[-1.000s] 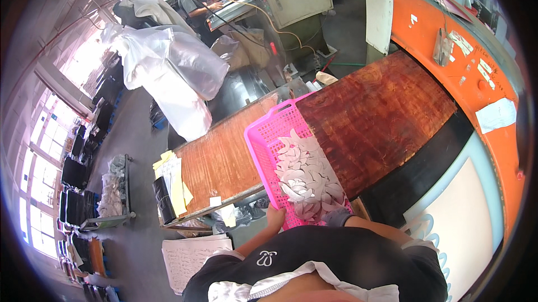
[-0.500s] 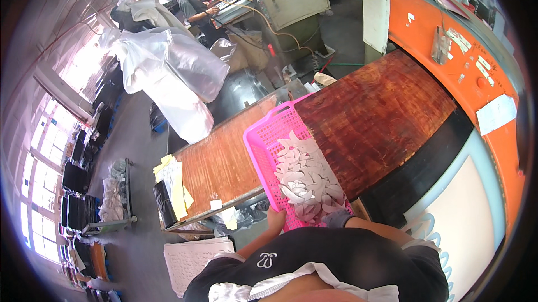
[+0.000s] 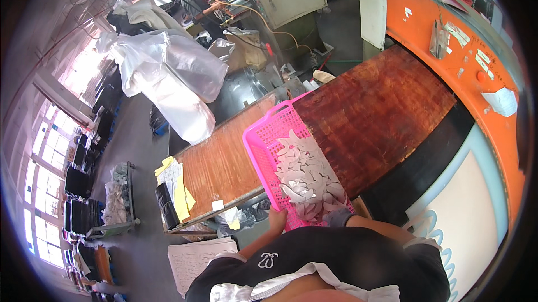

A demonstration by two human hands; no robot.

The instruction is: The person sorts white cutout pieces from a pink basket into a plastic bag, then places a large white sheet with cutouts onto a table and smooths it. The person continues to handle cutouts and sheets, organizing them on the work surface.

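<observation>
A pink plastic basket [image 3: 268,134] lies on the brown wooden table [image 3: 386,105], holding a heap of several white flat cut pieces [image 3: 305,176]. My left hand [image 3: 277,218] grips the basket's near left edge. My right hand [image 3: 338,216], in a grey glove, rests at the near right end of the basket among the white pieces. Whether that hand holds the basket rim or a piece is hidden by my dark shirt.
An orange machine panel [image 3: 471,55] curves along the right, with a black and white bed below it. Yellow and white papers [image 3: 175,187] lie at the table's left end. Large white plastic bags [image 3: 168,77] stand beyond the table. Another person works at a far bench.
The view has shifted slightly; the basket and both hands stay in the same place at the table's near edge.
</observation>
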